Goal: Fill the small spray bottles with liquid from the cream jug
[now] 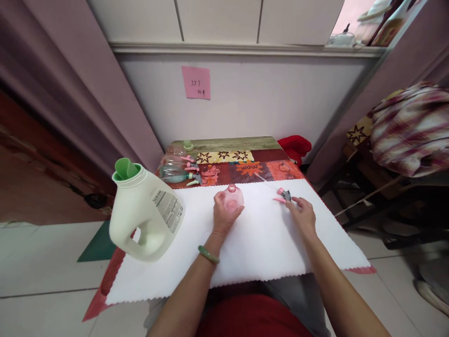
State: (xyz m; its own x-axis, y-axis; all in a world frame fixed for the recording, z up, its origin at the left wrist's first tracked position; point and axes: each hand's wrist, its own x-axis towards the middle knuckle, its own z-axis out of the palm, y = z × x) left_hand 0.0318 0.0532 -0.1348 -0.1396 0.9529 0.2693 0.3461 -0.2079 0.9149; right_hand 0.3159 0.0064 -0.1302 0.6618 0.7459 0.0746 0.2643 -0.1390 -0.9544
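My left hand [226, 216] is wrapped round a clear pink bottle [235, 199], which stands upright with its threaded neck open at the top. To the right, a grey-and-pink spray trigger head [285, 194] is at the fingertips of my right hand [302, 214], with its thin clear tube pointing up and left. Thumb and index finger pinch the grey end of the head. Whether the head rests on the white cloth [259, 248] or is just above it, I cannot tell.
A big pale-green jug [157, 206] with a green cap stands at the table's left. Behind it lie several clear spray bottles [173, 166] with trigger heads. A pink note [196, 83] is on the wall. Checked fabric [414, 128] sits at the right.
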